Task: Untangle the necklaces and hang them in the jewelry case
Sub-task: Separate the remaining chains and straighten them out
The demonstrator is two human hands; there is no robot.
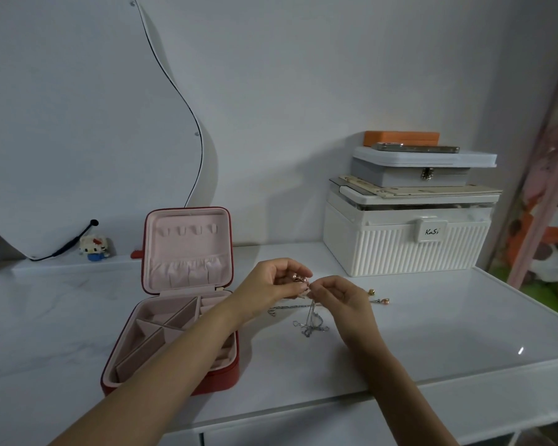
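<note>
Both hands are up over the white counter (432,317), just right of the open jewelry case (174,317); the left hand (271,281) has its grip pinched around a rose-gold bit of the necklaces (310,326), fingers curled in; the right hand (345,297) is pinching a thin silver chain right next to it, fingertips of both hands nearly touching. From that pinch the chain hangs down to a knotted silver heap lying on the counter between the wrists; more chain runs off to the left under the left hand, and a couple of little gold and pink beads (380,296) sit on the counter just past the right hand.

The case is red outside, pink inside; lid stands upright with a row of small hooks (189,231) near the top and a gathered pocket lower down; nothing on the hooks yet. The left forearm crosses over its near right corner.

Behind the hands there's a white ribbed box (406,249) with a grey box (422,169) stacked on it; a tiny toy figure (94,247) sits far left by the curvy mirror (78,123).
</note>
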